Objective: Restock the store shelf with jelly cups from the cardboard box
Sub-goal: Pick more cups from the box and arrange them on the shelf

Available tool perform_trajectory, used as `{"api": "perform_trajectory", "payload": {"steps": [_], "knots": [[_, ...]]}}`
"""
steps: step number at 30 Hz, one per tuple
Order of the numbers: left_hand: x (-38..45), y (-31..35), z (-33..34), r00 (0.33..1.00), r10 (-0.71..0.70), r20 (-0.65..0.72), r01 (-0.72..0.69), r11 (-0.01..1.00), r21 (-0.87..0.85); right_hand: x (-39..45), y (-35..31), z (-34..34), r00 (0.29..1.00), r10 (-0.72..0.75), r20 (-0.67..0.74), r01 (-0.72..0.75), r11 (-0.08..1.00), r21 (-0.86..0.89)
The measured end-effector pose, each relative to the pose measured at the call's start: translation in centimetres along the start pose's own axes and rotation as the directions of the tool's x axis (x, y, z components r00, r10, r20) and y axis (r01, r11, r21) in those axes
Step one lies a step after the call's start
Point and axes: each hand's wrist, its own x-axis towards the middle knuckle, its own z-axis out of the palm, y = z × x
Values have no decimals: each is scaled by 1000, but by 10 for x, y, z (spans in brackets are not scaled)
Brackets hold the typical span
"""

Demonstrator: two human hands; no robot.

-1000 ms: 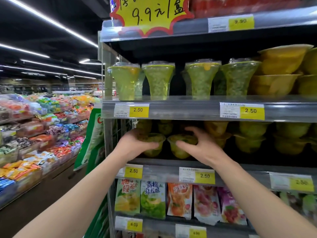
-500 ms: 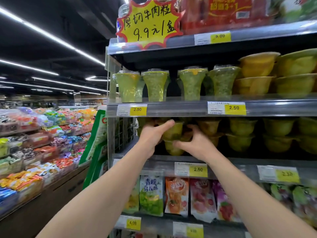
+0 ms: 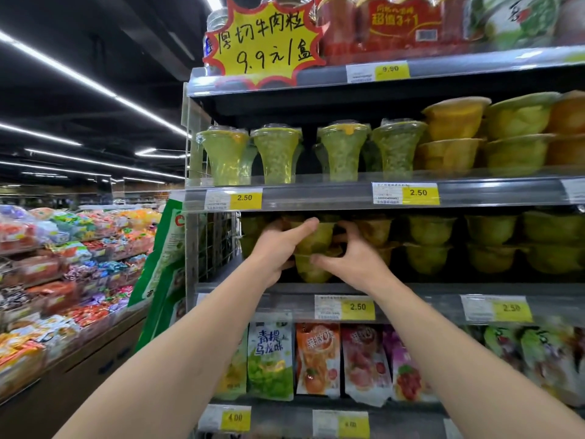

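Observation:
Two green jelly cups stand stacked at the left of the middle shelf (image 3: pixel 411 291). My left hand (image 3: pixel 278 245) wraps the upper jelly cup (image 3: pixel 318 240), thumb over its front. My right hand (image 3: pixel 354 258) reaches in from the right, fingers on the lower jelly cup (image 3: pixel 308 270) and touching the upper one. More stacked green cups (image 3: pixel 429 245) fill the same shelf to the right. The cardboard box is out of view.
Tall green cups (image 3: pixel 277 156) and yellow bowls (image 3: pixel 452 134) sit on the shelf above. Snack pouches (image 3: pixel 316 359) hang below. A yellow price sign (image 3: pixel 264 42) tops the unit. A wire side panel (image 3: pixel 218 245) bounds the shelf's left end. An aisle of candy bins (image 3: pixel 63 264) lies left.
A second ago the two cups were side by side, one under each hand. Now one sits on top of the other, and both hands have closed in around the stack.

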Motion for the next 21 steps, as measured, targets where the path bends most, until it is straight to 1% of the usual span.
{"api": "perform_trajectory", "payload": {"steps": [7, 10, 12, 13, 15, 17, 19, 21], "knots": [[4, 1, -3, 1000, -3, 10, 3, 1000, -4, -1, 1, 1, 1000, -6, -13, 7, 1000, 21], [-1, 3, -9, 999, 6, 33, -8, 998, 66, -4, 1, -1, 999, -33, -36, 34, 999, 26], [-5, -3, -19, 997, 60, 41, -66, 982, 175, -9, 5, -3, 995, -64, -73, 66, 997, 28], [-7, -7, -24, 992, 115, 45, -122, 965, 233, -12, 6, -4, 992, -87, -93, 90, 996, 24], [-12, -15, -34, 965, 256, 53, -259, 904, 341, -15, 9, -5, 984, -134, -117, 135, 991, 0], [-16, -18, -35, 925, 371, 88, -373, 831, 413, -16, 10, -2, 973, -176, -146, 174, 984, -28], [-16, -21, -32, 904, 410, 122, -418, 784, 459, -16, 11, 2, 962, -207, -180, 198, 978, -65], [-9, -23, -29, 909, 396, 128, -407, 783, 470, -14, 11, 5, 960, -203, -192, 190, 978, -82]]}}
